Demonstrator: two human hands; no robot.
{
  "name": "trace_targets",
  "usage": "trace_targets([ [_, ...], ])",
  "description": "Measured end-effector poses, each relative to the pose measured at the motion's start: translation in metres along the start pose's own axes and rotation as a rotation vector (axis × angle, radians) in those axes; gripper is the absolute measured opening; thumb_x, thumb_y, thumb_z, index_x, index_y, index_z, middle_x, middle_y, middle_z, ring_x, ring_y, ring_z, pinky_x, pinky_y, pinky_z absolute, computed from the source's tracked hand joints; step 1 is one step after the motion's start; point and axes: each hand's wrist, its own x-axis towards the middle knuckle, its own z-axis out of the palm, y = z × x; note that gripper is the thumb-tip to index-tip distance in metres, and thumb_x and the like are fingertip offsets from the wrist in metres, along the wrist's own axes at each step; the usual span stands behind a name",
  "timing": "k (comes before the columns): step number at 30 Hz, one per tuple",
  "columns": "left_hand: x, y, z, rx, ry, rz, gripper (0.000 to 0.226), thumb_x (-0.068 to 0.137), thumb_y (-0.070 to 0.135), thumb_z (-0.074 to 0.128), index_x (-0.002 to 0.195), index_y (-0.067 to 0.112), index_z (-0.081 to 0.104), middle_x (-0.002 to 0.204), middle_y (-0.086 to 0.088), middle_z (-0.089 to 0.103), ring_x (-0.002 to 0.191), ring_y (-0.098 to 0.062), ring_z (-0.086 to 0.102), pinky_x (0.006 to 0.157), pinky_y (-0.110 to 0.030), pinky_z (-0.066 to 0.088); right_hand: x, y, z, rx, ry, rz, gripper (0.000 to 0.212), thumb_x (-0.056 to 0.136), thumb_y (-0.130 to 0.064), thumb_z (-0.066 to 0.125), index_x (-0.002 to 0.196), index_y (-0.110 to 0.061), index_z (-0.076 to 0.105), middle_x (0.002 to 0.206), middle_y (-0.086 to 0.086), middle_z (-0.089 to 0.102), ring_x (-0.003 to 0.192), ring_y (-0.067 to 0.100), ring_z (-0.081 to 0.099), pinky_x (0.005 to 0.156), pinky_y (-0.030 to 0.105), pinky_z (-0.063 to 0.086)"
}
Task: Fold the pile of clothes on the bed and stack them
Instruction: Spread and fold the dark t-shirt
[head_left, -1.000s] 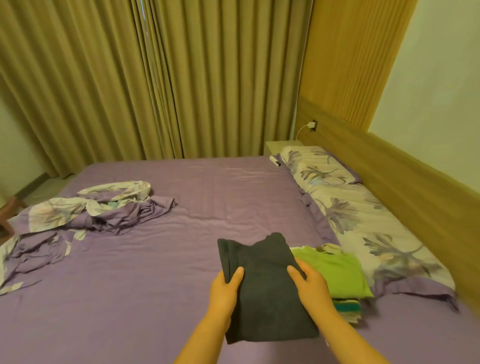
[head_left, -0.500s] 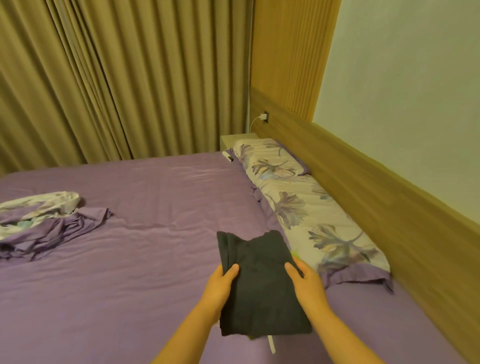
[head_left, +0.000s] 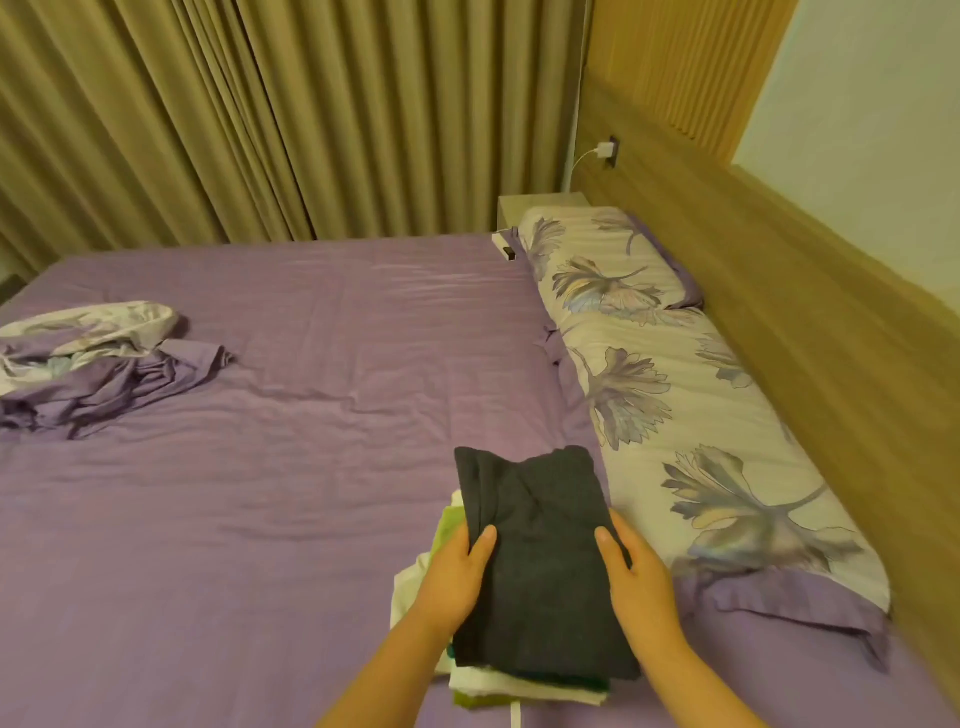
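— Which step is this?
— Stacking. The left hand (head_left: 457, 569) and right hand (head_left: 636, 571) each grip a side of the folded dark garment (head_left: 540, 561), thumbs on top, and it lies on the folded stack (head_left: 498, 691) beside the pillows (head_left: 691, 415).
— Next?
— Let go, square it up, I'd guess.
— And a second ago?
— It was left of the green piece, not yet over it.

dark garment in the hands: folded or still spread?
Folded. The dark garment is a compact layered rectangle lying on the stack, left hand and right hand gripping its sides.
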Motion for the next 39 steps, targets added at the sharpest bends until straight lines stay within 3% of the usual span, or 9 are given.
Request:
trace_targets([
  [4, 0.025, -0.021, 0.008, 0.283, 0.083, 0.076, 0.046, 0.098, 0.044, 0.041, 0.14, 0.028, 0.034, 0.133, 0.001, 0.052, 0.116, -0.02, 0.053, 0.099, -0.036, 0.044, 0.015, 0.028, 0.013, -0.249, 0.033, -0.013, 0.043, 0.097, -0.029, 0.047, 0.139, -0.021, 0.045, 0.136, 0.003, 0.052, 0.122, 0.022, 0.049, 0.099, 0.034, 0.041],
  [7, 0.036, -0.044, 0.012, 0.54, 0.199, 0.001, 0.066, 0.093, 0.05, 0.047, 0.148, 0.031, 0.016, 0.13, 0.001, 0.049, 0.114, -0.021, 0.053, 0.086, -0.03, 0.048, 0.021, 0.056, 0.02, -0.552, -0.01, 0.049, 0.058, 0.093, -0.039, 0.052, 0.145, -0.023, 0.032, 0.137, 0.007, 0.045, 0.124, 0.025, 0.045, 0.1, 0.037, 0.042],
  [10, 0.043, -0.065, 0.011, 0.761, 0.308, -0.103, 0.086, 0.082, 0.07, 0.045, 0.149, 0.034, 0.007, 0.134, -0.004, 0.04, 0.121, -0.022, 0.041, 0.095, -0.035, 0.042, 0.028, 0.08, 0.024, -0.638, 0.001, 0.124, 0.075, 0.085, -0.054, 0.056, 0.145, -0.021, 0.028, 0.141, 0.007, 0.042, 0.128, 0.027, 0.039, 0.1, 0.04, 0.038],
  [15, 0.066, -0.092, -0.004, 0.37, 0.273, -0.435, 0.13, 0.057, 0.08, 0.061, 0.151, 0.021, -0.007, 0.157, -0.014, 0.007, 0.143, -0.033, 0.014, 0.113, -0.052, 0.022, 0.046, 0.107, 0.037, -0.15, -0.139, 0.365, 0.087, 0.077, -0.049, 0.07, 0.145, -0.012, 0.029, 0.142, 0.011, 0.044, 0.129, 0.031, 0.042, 0.107, 0.047, 0.036],
  [22, 0.086, -0.124, -0.011, 0.093, 0.143, -0.548, 0.148, 0.04, 0.077, 0.067, 0.15, 0.017, -0.012, 0.156, -0.012, 0.018, 0.142, -0.034, 0.023, 0.114, -0.049, 0.025, 0.066, 0.116, 0.052, 0.113, -0.298, 0.377, 0.074, 0.084, -0.028, 0.069, 0.146, -0.018, 0.031, 0.142, 0.006, 0.044, 0.129, 0.026, 0.043, 0.11, 0.046, 0.035],
  [27, 0.101, -0.137, -0.007, 0.1, 0.11, -0.577, 0.14, 0.04, 0.081, 0.062, 0.15, 0.02, -0.001, 0.155, -0.01, 0.019, 0.141, -0.036, 0.023, 0.113, -0.052, 0.027, 0.083, 0.131, 0.058, 0.205, -0.291, 0.489, 0.091, 0.079, -0.035, 0.07, 0.15, -0.019, 0.016, 0.152, 0.004, 0.03, 0.138, 0.027, 0.031, 0.113, 0.048, 0.028],
  [32, 0.104, -0.145, -0.004, 0.403, 0.151, -0.606, 0.122, 0.055, 0.086, 0.05, 0.148, 0.02, 0.008, 0.149, -0.019, 0.025, 0.138, -0.038, 0.025, 0.113, -0.049, 0.022, 0.085, 0.14, 0.056, 0.184, -0.29, 0.462, 0.1, 0.077, -0.038, 0.073, 0.151, -0.022, 0.008, 0.154, 0.002, 0.025, 0.14, 0.025, 0.027, 0.114, 0.047, 0.025],
  [36, 0.104, -0.145, -0.002, 0.192, 0.183, -0.633, 0.132, 0.05, 0.078, 0.063, 0.149, 0.021, -0.003, 0.151, -0.02, 0.021, 0.139, -0.04, 0.023, 0.111, -0.052, 0.027, 0.086, 0.138, 0.054, 0.218, -0.309, 0.517, 0.105, 0.075, -0.045, 0.073, 0.151, -0.023, 0.004, 0.156, 0.001, 0.021, 0.141, 0.027, 0.024, 0.114, 0.048, 0.027],
  [39, 0.103, -0.147, 0.003, 0.026, 0.203, -0.653, 0.131, 0.058, 0.066, 0.073, 0.15, 0.02, -0.008, 0.155, -0.016, 0.016, 0.139, -0.04, 0.022, 0.11, -0.052, 0.03, 0.087, 0.138, 0.053, 0.23, -0.338, 0.589, 0.102, 0.07, -0.047, 0.074, 0.15, -0.022, 0.016, 0.15, 0.004, 0.034, 0.134, 0.029, 0.036, 0.108, 0.047, 0.036],
])
